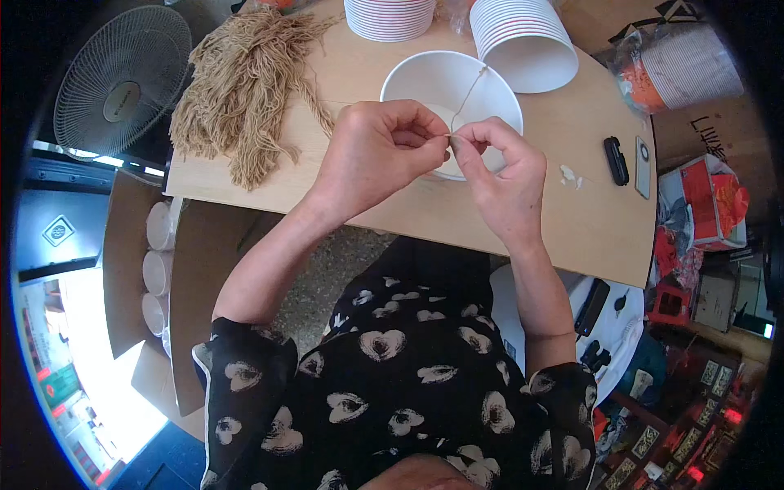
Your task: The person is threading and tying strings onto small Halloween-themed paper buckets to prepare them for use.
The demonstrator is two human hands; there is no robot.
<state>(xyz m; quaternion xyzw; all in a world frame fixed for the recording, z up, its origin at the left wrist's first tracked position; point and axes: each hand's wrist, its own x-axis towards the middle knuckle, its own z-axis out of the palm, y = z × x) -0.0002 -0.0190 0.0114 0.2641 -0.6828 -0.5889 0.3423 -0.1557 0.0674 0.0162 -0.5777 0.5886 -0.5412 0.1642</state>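
While fingertips hide its near end, left hand [371, 151] and right hand [498, 163] pinch thin string [469, 94], slanting away over white bowl [445, 82], near tabletop's [563, 220] front edge.

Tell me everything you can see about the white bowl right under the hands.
The white bowl is round and deep, plain white inside and looks like paper. It stands upright on the wooden table, mouth up, just beyond the fingers. A thin tan string runs from its far rim down to where the left hand and right hand pinch it. Both hands cover its near edge.
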